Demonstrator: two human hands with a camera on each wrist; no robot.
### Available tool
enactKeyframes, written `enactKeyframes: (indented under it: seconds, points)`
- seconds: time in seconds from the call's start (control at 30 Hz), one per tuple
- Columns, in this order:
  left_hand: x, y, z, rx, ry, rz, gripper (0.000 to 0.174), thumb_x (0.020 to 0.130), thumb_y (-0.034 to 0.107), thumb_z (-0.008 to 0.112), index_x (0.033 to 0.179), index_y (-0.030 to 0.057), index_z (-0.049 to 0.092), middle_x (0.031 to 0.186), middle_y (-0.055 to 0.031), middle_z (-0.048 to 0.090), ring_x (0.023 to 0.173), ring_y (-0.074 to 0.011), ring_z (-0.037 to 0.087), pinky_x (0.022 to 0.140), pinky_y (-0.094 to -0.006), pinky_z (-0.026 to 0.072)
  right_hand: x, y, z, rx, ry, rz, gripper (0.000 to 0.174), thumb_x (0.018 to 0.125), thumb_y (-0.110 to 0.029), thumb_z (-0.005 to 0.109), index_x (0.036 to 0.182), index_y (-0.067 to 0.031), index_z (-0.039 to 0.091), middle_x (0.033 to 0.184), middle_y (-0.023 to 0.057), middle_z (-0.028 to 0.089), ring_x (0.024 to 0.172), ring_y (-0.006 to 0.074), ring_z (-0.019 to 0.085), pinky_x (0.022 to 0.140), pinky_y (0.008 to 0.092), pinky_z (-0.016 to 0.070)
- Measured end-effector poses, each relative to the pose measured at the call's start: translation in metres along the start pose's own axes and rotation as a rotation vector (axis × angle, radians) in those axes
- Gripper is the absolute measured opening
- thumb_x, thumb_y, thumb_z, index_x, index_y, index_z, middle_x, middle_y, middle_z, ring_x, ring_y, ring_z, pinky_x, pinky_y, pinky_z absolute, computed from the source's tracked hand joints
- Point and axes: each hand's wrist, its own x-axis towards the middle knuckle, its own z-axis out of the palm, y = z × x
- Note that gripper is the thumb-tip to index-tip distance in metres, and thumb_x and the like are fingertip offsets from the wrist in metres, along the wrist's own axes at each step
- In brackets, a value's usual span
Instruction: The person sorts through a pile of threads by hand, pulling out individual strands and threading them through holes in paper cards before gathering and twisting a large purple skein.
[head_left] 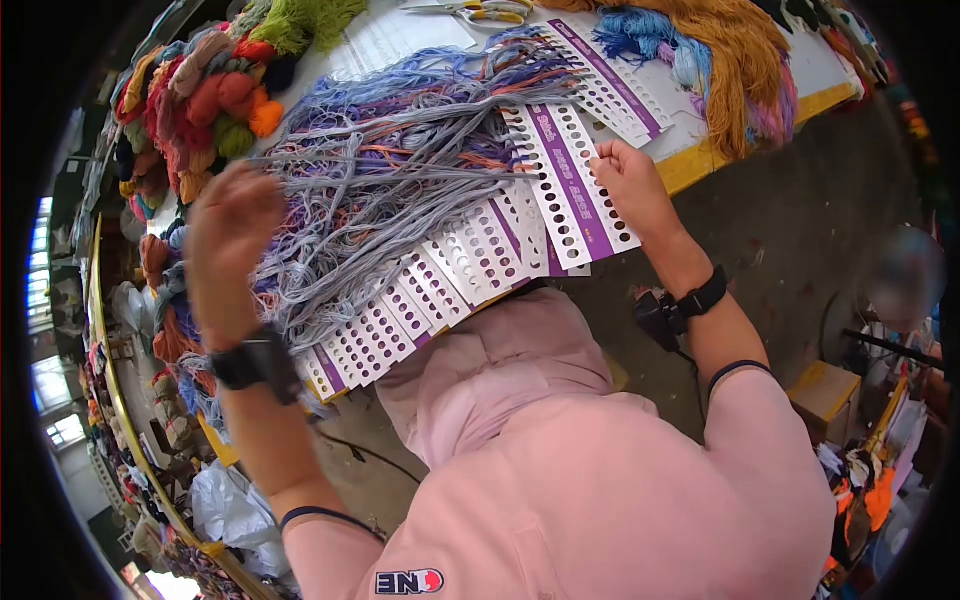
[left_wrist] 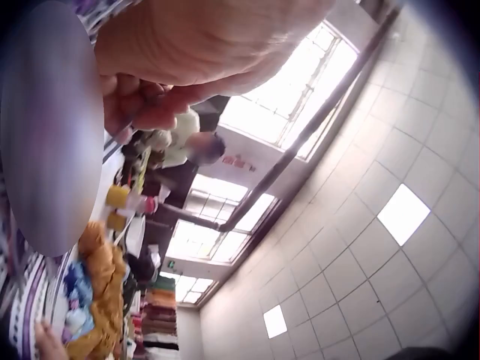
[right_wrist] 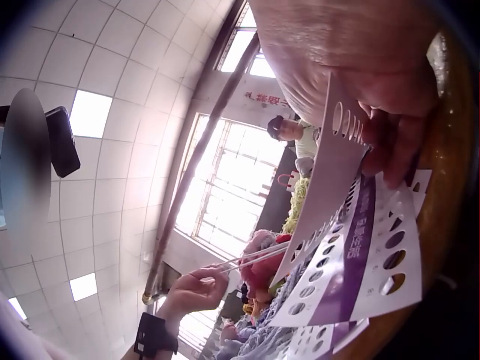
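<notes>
My right hand [head_left: 630, 190] grips the right edge of a white card [head_left: 572, 190] with a purple band and rows of punched holes, at the table's near edge. Grey thread strands [head_left: 430, 172] hang from the card's left row of holes. Out to the left, above the thread pile, my raised left hand [head_left: 235, 225] pinches thread. Taut pale strands [right_wrist: 259, 256] run from that left hand [right_wrist: 196, 291] toward the card in the right wrist view. Curled left fingers [left_wrist: 139, 105] with a strand between them show in the left wrist view.
Blue, purple and orange threads [head_left: 350, 150] spread over more punched cards [head_left: 400, 310] along the near edge. Another card [head_left: 610, 80] lies behind. Yarn bundles [head_left: 215, 90] stand left, ochre yarn [head_left: 735, 60] right, scissors [head_left: 485, 10] at the back.
</notes>
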Motion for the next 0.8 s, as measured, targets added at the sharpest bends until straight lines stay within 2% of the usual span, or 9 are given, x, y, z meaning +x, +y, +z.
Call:
enactKeyframes:
  seconds: [0.07, 0.17, 0.3, 0.43, 0.47, 0.5, 0.53, 0.63, 0.8]
  points:
    - [-0.024, 0.062, -0.029, 0.490, 0.164, 0.181, 0.011, 0.086, 0.007, 0.057, 0.093, -0.0010, 0.062, 0.098, -0.0120, 0.067, 0.096, -0.0228, 0.064, 0.085, -0.0327, 0.0500, 0.001, 0.001, 0.000, 0.000, 0.013, -0.013, 0.012, 0.092, -0.007, 0.055, 0.093, 0.0030, 0.060, 0.069, -0.0015, 0.059, 0.056, 0.0021, 0.047, 0.049, 0.0218, 0.0383]
    - [-0.076, 0.159, -0.042, 0.737, 0.531, 0.388, 0.016, 0.089, 0.009, 0.055, 0.100, -0.0009, 0.061, 0.104, -0.0116, 0.065, 0.099, -0.0215, 0.063, 0.085, -0.0313, 0.0497, 0.000, 0.003, 0.001, -0.028, 0.020, -0.023, 0.012, 0.091, -0.007, 0.055, 0.093, 0.0026, 0.061, 0.068, -0.0017, 0.059, 0.056, 0.0021, 0.047, 0.049, 0.0222, 0.0386]
    - [-0.113, 0.219, -0.001, 0.913, 0.696, 0.600, 0.023, 0.092, 0.013, 0.053, 0.109, -0.0006, 0.059, 0.111, -0.0111, 0.063, 0.103, -0.0197, 0.062, 0.086, -0.0295, 0.0494, 0.004, 0.004, -0.003, -0.048, -0.002, -0.008, 0.012, 0.091, -0.008, 0.056, 0.095, 0.0025, 0.061, 0.069, -0.0023, 0.059, 0.058, 0.0022, 0.048, 0.051, 0.0220, 0.0398]
    - [-0.079, 0.139, 0.050, 1.139, 0.465, 0.646, 0.030, 0.095, 0.016, 0.052, 0.119, -0.0004, 0.058, 0.118, -0.0107, 0.060, 0.106, -0.0179, 0.061, 0.086, -0.0277, 0.0491, 0.005, -0.008, -0.007, -0.121, -0.023, 0.024, 0.013, 0.090, -0.009, 0.059, 0.096, 0.0021, 0.062, 0.069, -0.0004, 0.060, 0.061, 0.0042, 0.052, 0.055, 0.0230, 0.0428]
    - [-0.066, 0.101, 0.060, 1.268, 0.338, 0.651, 0.031, 0.096, 0.017, 0.051, 0.121, -0.0003, 0.057, 0.120, -0.0105, 0.060, 0.107, -0.0175, 0.060, 0.086, -0.0272, 0.0490, 0.003, -0.014, -0.007, -0.378, 0.040, -0.116, 0.014, 0.090, -0.010, 0.061, 0.097, 0.0017, 0.062, 0.069, 0.0008, 0.061, 0.061, 0.0050, 0.052, 0.056, 0.0233, 0.0433]
    - [-0.048, 0.058, 0.069, 1.167, 0.205, 0.559, 0.033, 0.097, 0.018, 0.051, 0.123, -0.0003, 0.057, 0.122, -0.0104, 0.059, 0.108, -0.0170, 0.060, 0.086, -0.0267, 0.0490, -0.002, -0.022, -0.008, -0.637, 0.103, -0.257, 0.014, 0.089, -0.010, 0.062, 0.097, 0.0014, 0.062, 0.069, 0.0019, 0.061, 0.062, 0.0059, 0.053, 0.057, 0.0236, 0.0439]
    - [-0.023, 0.029, 0.032, 0.325, 0.124, 0.211, 0.034, 0.095, 0.012, 0.052, 0.127, 0.0011, 0.056, 0.131, -0.0147, 0.057, 0.121, -0.0235, 0.055, 0.109, -0.0372, 0.0383, -0.007, -0.031, -0.008, -0.895, 0.166, -0.402, 0.015, 0.088, -0.010, 0.064, 0.098, 0.0011, 0.063, 0.070, 0.0031, 0.061, 0.062, 0.0067, 0.053, 0.058, 0.0239, 0.0444]
    - [-0.008, -0.086, 0.099, -0.036, 0.021, 0.011, 0.024, 0.095, 0.018, 0.055, 0.112, 0.0046, 0.063, 0.129, -0.0149, 0.059, 0.124, -0.0270, 0.052, 0.101, -0.0569, 0.0430, -0.028, -0.067, 0.007, -0.928, 0.297, -0.658, 0.021, 0.085, -0.013, 0.069, 0.100, -0.0002, 0.064, 0.069, 0.0053, 0.060, 0.060, 0.0084, 0.053, 0.059, 0.0245, 0.0448]
    - [0.018, -0.154, 0.143, -0.240, 0.024, -0.032, 0.022, 0.092, 0.018, 0.061, 0.110, 0.0050, 0.066, 0.124, -0.0121, 0.062, 0.120, -0.0254, 0.054, 0.095, -0.0534, 0.0471, -0.046, -0.097, 0.061, -0.047, -0.405, -0.132, 0.023, 0.084, -0.012, 0.071, 0.101, 0.0012, 0.064, 0.070, 0.0001, 0.060, 0.063, 0.0065, 0.054, 0.057, 0.0225, 0.0443]
